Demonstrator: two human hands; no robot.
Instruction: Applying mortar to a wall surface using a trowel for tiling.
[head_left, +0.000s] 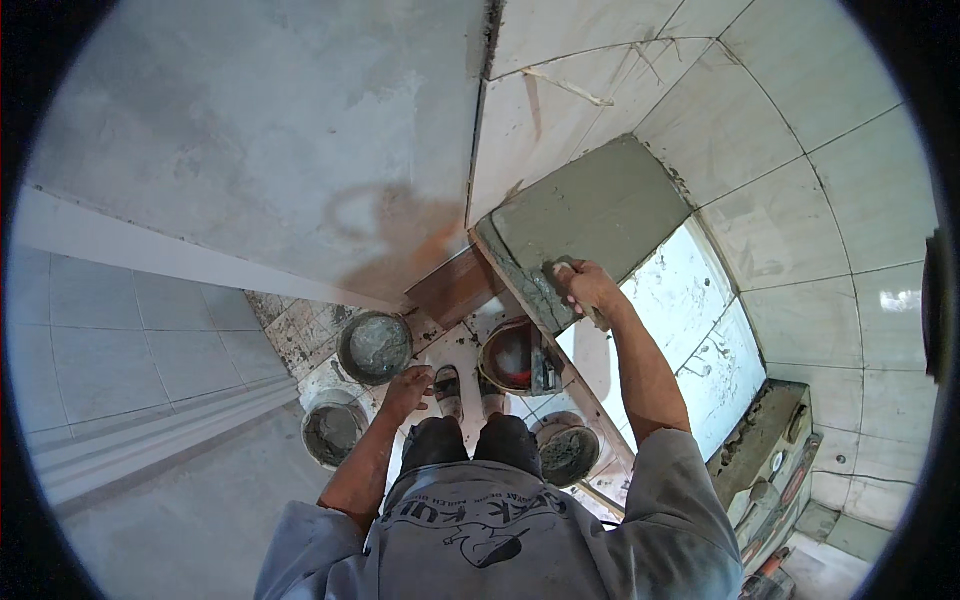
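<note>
My right hand (pixel 592 287) is closed round the tan handle of what looks like a trowel (pixel 600 318). It is over the near edge of a bed of wet grey mortar (pixel 605 205) on the counter. The tool's blade is hard to tell from the mortar. The mortar looks smooth at the far side and rough and wetter by my hand. White tiles (pixel 690 262) adjoin it on the near right. My left hand (pixel 408 393) hangs low, fingers apart and holding nothing, near a bucket of grey mix (pixel 375 347).
More buckets stand around my feet: one with grey mix (pixel 335 430) at left, one with a reddish inside (pixel 510 355) under the counter edge, one (pixel 568 452) at right. A mortar-smeared ledge (pixel 765 425) and several tools lie at lower right. A grey wall (pixel 300 120) rises on the left.
</note>
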